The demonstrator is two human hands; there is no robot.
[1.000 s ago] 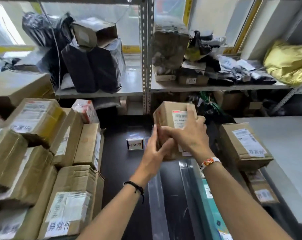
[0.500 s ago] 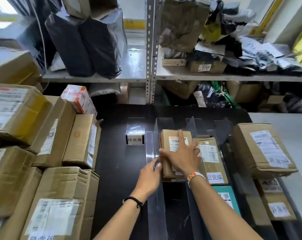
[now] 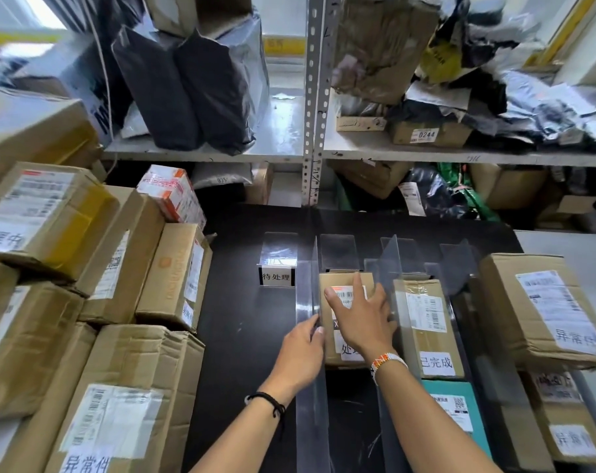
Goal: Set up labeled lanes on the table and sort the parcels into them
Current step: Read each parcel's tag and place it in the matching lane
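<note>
A small brown parcel (image 3: 336, 283) with a barcode label lies flat on the black table (image 3: 242, 336), in the lane between two clear upright dividers (image 3: 310, 411) (image 3: 390, 264). My right hand (image 3: 361, 319) rests on top of it, fingers spread. My left hand (image 3: 301, 353) touches the left divider beside the parcel's near left corner. A small clear sign stand (image 3: 277, 277) with a white printed label stands in the lane to the left. One lane to the right hold a taped brown parcel (image 3: 429, 322) and a teal parcel (image 3: 453, 404).
Stacked cardboard boxes (image 3: 119, 387) crowd the table's left side. More labelled boxes (image 3: 542, 308) sit at the right edge. A metal shelf (image 3: 312, 131) behind the table carries black bags and loose packages. Dark tabletop shows between the left stack and the dividers.
The parcel came down from mid-air in both hands into the lane. My right hand has flattened on its top, and my left hand has come off it to the divider.
</note>
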